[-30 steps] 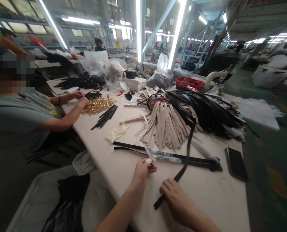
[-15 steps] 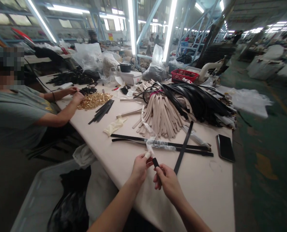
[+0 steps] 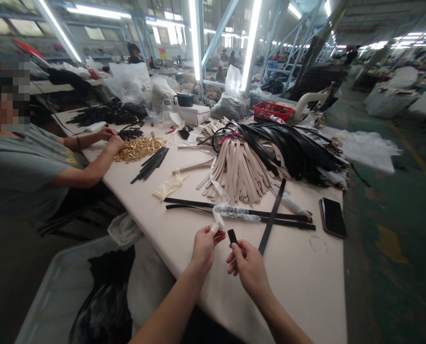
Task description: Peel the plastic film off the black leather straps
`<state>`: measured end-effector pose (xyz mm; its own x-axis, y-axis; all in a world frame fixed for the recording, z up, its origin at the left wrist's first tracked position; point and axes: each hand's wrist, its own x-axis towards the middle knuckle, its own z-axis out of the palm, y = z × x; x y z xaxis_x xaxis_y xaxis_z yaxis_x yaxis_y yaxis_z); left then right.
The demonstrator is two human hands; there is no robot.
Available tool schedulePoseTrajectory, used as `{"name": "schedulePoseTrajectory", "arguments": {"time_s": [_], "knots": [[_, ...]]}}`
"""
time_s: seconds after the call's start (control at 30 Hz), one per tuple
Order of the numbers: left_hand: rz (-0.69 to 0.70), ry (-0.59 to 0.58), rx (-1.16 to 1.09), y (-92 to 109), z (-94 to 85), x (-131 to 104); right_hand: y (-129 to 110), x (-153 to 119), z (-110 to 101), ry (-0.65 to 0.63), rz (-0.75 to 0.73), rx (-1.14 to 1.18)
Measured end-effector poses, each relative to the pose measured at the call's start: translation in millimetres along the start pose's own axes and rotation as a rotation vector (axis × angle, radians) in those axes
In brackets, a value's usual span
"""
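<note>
Long pale worktable in a bright factory hall, strip lights overhead, more benches far behind; near edge of it under both hands. Left hand closed in a pinch on the end of a clear plastic wrapping strip, thumb and forefinger pressed together, the strip curling up and away toward two long black straps lying flat across the table; right hand just beside it, pinching the blunt near end of a black strap, tip lifted clear of the table, the rest slanting far and right over the two flat straps. Beyond, a fanned heap of beige straps with a heap of black straps to its right; dark phone near the right edge; pale glove to the left. Farther left, a seated person in a grey shirt, hands at a pile of gold buckles.

Likely a matter of joining wrap to strap tip; best done by keeping the strap end steady and level; bringing the plastic square onto the tip, not askew; holding light tension on the wrap to avoid wrinkles; minding that the trailing strap does not drag the flat ones.
</note>
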<state>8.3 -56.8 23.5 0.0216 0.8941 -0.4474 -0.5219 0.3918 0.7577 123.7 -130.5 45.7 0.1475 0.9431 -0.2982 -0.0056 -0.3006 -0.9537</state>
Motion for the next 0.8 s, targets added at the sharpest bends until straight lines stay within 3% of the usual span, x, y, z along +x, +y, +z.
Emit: {"name": "schedulePoseTrajectory", "arguments": {"time_s": [0.3, 0.57, 0.8], "knots": [[-0.063, -0.129, 0.042, 1, -0.4, -11, -2, 8, 4, -0.045, 0.014, -0.027], [-0.112, -0.097, -0.016, 1, -16.9, -5, 2, 5, 3, -0.115, 0.009, -0.088], [-0.117, -0.122, -0.008, 3, -16.3, -10, 1, 6, 5, -0.049, 0.011, -0.11]]}}
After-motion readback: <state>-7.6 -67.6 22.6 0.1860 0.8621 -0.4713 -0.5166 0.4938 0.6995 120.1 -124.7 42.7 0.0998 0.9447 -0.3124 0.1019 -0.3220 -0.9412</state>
